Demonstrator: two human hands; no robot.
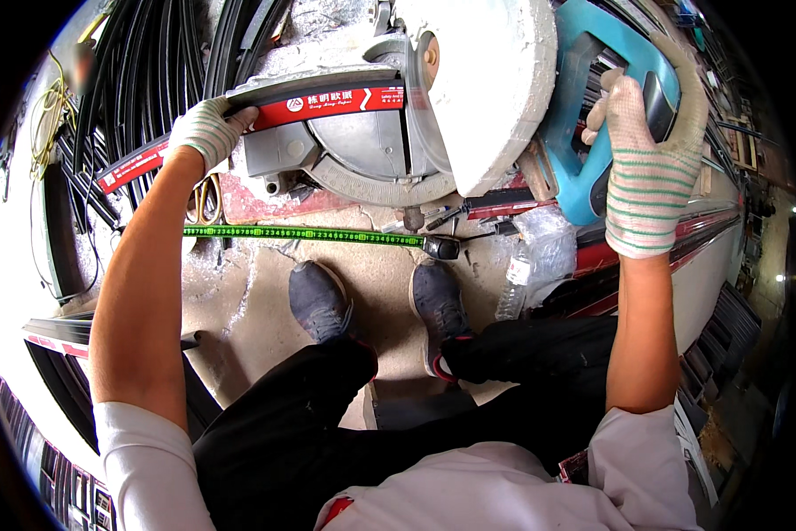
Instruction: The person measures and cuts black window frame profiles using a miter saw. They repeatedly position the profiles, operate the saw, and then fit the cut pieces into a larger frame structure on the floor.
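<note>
Black-red profile strip (239, 119) runs left-right | left hand (208, 128) grips it | right hand (650, 168) clasps saw handle (593, 106)

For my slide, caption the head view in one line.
Gloved left hand holds a black strip on the chop saw; right hand grips its teal handle; tape measure on floor.

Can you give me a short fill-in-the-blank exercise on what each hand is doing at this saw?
1. The right hand grips the saw's ____ handle.
2. The left hand presses down a black profile strip that bears a ____ printed band.
3. A ____ tape measure lies stretched out on the floor in front of the shoes.
4. Both hands wear knitted ____.

Missing words: teal (blue-green); red; green; gloves
</note>
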